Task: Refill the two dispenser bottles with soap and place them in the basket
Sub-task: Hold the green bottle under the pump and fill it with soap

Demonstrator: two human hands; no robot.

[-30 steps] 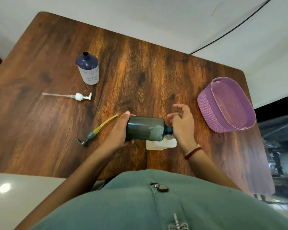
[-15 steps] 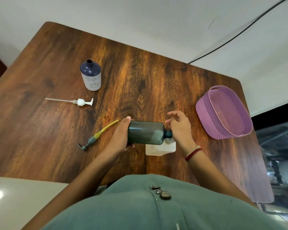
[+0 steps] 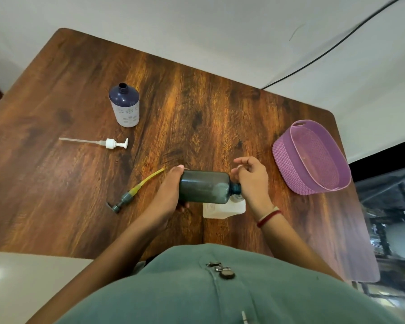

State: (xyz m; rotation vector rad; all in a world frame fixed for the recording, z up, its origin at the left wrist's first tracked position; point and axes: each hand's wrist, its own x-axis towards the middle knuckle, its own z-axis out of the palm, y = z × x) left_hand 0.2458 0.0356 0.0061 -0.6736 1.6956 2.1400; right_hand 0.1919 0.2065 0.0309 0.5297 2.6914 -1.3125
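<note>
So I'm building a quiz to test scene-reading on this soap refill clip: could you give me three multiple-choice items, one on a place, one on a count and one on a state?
1. Where is the white pump relative to the blue bottle?
A. screwed onto it
B. on the table beside it
C. inside it

2. How many pumps lie loose on the table?
A. none
B. one
C. two

3. The green bottle is:
A. held on its side
B. standing upright
C. lying unheld

Answers:
1. B: the white pump lies flat, apart from the open blue bottle.
2. C: there is the white pump and the grey pump with a yellow tube.
3. A: the left hand grips its base, and its neck points toward the right hand.
</note>
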